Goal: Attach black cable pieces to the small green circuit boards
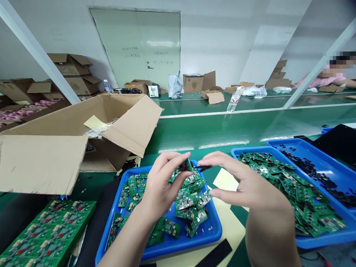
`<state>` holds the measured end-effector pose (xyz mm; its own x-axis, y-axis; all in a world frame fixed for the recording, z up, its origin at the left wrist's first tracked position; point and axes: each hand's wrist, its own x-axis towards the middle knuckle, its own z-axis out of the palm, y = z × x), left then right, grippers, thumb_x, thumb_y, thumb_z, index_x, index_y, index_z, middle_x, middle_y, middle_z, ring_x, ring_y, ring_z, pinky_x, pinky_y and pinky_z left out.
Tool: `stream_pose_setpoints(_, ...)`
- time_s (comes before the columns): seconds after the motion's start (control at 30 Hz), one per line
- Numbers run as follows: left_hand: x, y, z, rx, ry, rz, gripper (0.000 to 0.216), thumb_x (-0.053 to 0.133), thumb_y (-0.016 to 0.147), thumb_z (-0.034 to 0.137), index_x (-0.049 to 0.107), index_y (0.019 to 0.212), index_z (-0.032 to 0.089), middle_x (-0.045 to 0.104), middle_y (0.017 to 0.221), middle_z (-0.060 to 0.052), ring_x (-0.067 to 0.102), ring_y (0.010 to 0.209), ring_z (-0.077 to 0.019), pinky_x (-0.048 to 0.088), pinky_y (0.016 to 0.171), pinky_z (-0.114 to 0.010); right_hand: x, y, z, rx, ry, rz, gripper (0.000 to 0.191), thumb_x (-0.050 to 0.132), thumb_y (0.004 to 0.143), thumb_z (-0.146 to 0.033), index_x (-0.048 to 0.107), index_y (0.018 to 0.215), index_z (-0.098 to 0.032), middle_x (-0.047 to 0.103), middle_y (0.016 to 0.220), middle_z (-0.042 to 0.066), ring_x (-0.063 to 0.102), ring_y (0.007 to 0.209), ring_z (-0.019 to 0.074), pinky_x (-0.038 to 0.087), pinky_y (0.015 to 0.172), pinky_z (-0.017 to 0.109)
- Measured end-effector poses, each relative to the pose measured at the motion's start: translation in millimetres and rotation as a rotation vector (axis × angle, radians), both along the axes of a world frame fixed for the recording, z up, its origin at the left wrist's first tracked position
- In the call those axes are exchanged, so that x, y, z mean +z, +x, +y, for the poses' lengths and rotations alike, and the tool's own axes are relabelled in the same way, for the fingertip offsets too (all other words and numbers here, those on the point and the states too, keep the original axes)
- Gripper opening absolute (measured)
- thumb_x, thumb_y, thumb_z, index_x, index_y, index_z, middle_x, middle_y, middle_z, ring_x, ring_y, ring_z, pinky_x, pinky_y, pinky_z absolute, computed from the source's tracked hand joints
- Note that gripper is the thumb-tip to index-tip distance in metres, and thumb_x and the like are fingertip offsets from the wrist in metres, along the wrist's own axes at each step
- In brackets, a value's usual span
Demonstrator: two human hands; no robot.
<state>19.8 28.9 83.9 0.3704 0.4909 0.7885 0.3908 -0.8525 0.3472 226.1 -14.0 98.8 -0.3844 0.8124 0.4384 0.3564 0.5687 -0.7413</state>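
Observation:
My left hand [161, 181] pinches a small green circuit board [185, 165] between thumb and fingers, just above a blue tray [178, 243] heaped with several similar small boards. Close beside it on the right, my right hand [241, 181] pinches a small black part [203, 168] and holds it against the edge of that board. Both hands hover over the tray's far end.
A second blue tray [328, 241] of green boards sits to the right, and a third tray [333, 163] behind it holds black parts. An open cardboard box [41, 163] stands at the left, with board panels [47, 233] below it. A water bottle [233, 100] and a person [333, 76] are beyond.

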Motion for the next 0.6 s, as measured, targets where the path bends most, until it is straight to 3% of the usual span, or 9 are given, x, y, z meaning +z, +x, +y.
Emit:
stream_pose_setpoints(0.1, -0.1, 0, -1, 0.007, 0.086, 0.026, 0.033, 0.061, 0.085, 0.016, 0.056, 0.116, 0.023, 0.062, 0.097, -0.005, 0.061, 0.09, -0.0172, 0.053, 0.076, -0.03, 0.5, 5, 1, -0.073, -0.003, 0.262, 0.051, 0.063, 0.084, -0.039, 0.044, 0.131, -0.027, 0.062, 0.114, 0.009, 0.06, 0.108, 0.0228, 0.048, 0.094, 0.041)
stream_pose_setpoints(0.2, -0.5, 1, -2, -0.005, 0.167, 0.041, 0.031, 0.06, 0.084, 0.012, 0.056, 0.114, 0.02, 0.062, 0.099, -0.006, 0.061, 0.092, -0.0173, 0.054, 0.077, -0.03, -2.3, -3, 7, -0.169, -0.061, 0.446, 0.039, 0.057, 0.087, -0.045, 0.053, 0.12, -0.024, 0.069, 0.094, 0.007, 0.066, 0.093, 0.0205, 0.052, 0.085, 0.037)
stream_pose_setpoints(0.27, -1.1, 2, -3, -0.011, 0.207, 0.054, 0.03, 0.06, 0.084, 0.01, 0.056, 0.112, 0.019, 0.061, 0.1, -0.007, 0.06, 0.093, -0.0172, 0.054, 0.079, -0.031, -4.7, -11, 10, -0.122, -0.198, 0.431, 0.033, 0.057, 0.088, -0.044, 0.057, 0.112, -0.022, 0.069, 0.084, 0.005, 0.067, 0.084, 0.0181, 0.053, 0.078, 0.032)
stream_pose_setpoints(0.4, -2.7, 2, -1, 0.001, 0.286, 0.047, 0.031, 0.063, 0.081, 0.008, 0.058, 0.11, 0.018, 0.061, 0.101, -0.008, 0.061, 0.094, -0.0175, 0.054, 0.081, -0.033, -8.2, -23, 12, 0.081, -0.467, 0.387, 0.036, 0.061, 0.086, -0.037, 0.054, 0.117, -0.02, 0.068, 0.077, 0.003, 0.066, 0.076, 0.0158, 0.052, 0.065, 0.027)
stream_pose_setpoints(0.6, -1.8, -3, 2, 0.028, 0.305, 0.0, 0.033, 0.064, 0.08, 0.007, 0.058, 0.109, 0.021, 0.062, 0.1, -0.006, 0.062, 0.09, -0.0165, 0.055, 0.078, -0.032, -8.0, -28, 12, 0.193, -0.507, 0.495, 0.027, 0.06, 0.086, -0.02, 0.055, 0.112, -0.02, 0.065, 0.065, -0.004, 0.065, 0.065, 0.0107, 0.049, 0.061, 0.022)
